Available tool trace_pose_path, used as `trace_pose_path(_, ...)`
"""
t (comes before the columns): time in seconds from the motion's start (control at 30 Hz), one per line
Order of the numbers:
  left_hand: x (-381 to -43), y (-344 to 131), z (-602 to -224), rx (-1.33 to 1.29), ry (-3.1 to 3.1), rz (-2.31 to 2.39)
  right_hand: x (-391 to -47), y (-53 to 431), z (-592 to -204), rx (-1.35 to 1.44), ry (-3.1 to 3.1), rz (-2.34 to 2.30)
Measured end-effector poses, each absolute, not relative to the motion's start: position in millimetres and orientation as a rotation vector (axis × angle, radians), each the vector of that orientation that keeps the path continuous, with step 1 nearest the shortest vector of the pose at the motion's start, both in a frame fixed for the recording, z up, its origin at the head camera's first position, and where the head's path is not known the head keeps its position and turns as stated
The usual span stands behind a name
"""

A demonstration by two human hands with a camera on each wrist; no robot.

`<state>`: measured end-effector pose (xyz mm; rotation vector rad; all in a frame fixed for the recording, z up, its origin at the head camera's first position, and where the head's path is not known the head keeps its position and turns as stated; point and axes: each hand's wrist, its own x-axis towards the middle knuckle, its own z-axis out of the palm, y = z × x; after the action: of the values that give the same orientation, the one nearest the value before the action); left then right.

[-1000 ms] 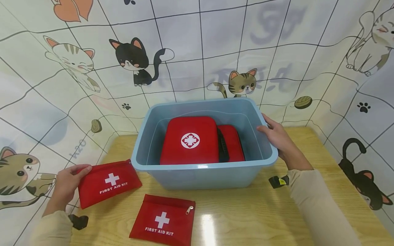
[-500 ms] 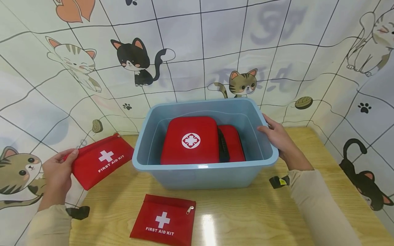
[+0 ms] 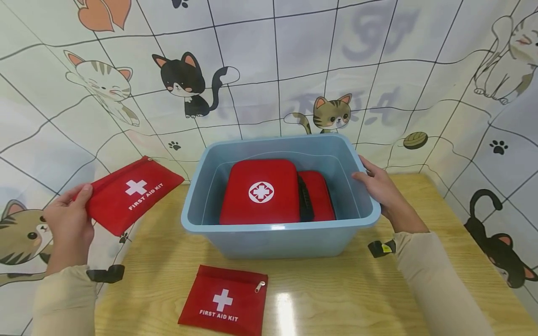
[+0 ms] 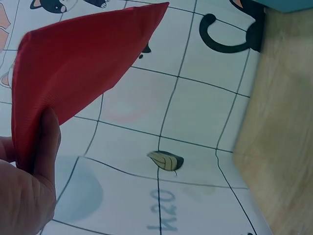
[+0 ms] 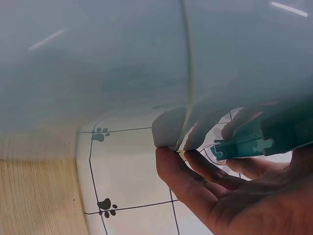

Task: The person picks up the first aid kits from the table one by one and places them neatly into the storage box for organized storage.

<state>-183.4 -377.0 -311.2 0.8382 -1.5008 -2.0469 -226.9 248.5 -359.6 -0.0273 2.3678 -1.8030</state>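
Between thumb and fingers, my left hand (image 3: 69,221) pinches the left end of a red first aid pouch (image 3: 132,193), held tilted in the air left of the bin. The left wrist view shows the pouch's (image 4: 73,63) plain back. My right hand (image 3: 380,189) grips the right rim of a light blue plastic bin (image 3: 277,242), thumb inside and fingers underneath the rim, as the right wrist view shows. Inside the bin lie a large red first aid case (image 3: 260,205) with a white cross emblem and a smaller red case (image 3: 316,196), partly hidden behind a black handle.
A second red first aid pouch (image 3: 224,301) with a zipper lies flat on the wooden table (image 3: 336,298), in front of the bin. A cat-patterned sheet (image 3: 252,70) hangs close behind and at both sides of the table.
My left hand has lifted the pouch up off the table's left side and drawn it slightly left, tilting its right end higher. The right hand and bin stay put.
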Motion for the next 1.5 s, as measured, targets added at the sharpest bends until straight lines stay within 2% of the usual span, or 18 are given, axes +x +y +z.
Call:
trace_pose_path(0.6, -201.7, -332.0, -274.8, 0.655, -1.458, -2.187, -224.1, 248.2, -357.1, -0.028, 2.366, -1.807)
trace_pose_path(1.07, -219.5, -277.1, -261.1, 0.281, -2.008, -2.098, -225.2, 248.9, -359.3, -0.041, 2.369, -1.812)
trace_pose_path(1.5, -237.3, -224.0, -254.2, 0.094, -2.337, -1.956, -225.5, 248.0, -360.5, -0.042, 2.374, -1.832)
